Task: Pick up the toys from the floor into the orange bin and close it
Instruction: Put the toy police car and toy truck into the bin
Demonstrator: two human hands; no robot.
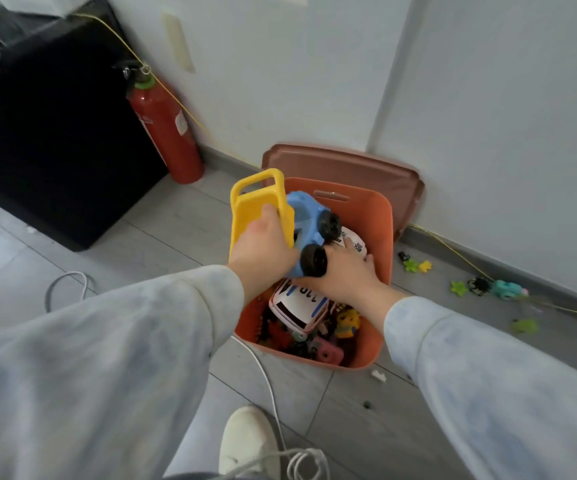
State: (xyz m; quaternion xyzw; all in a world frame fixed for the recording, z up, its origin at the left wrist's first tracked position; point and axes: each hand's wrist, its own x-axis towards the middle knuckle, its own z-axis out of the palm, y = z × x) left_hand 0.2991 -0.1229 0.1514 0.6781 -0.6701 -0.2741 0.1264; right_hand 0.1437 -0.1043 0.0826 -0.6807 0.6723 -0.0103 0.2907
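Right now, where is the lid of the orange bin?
In the head view, the brown lid stands behind the orange bin, leaning on the wall, to the right of the red fire extinguisher.

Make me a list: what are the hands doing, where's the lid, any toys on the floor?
orange plastic bin: open, holds toys
brown plastic lid: leans on wall behind bin
left hand: grips yellow plastic frame of blue toy truck
right hand: fingers rest on white toy in bin
floor: green star toy, teal toy beside wall
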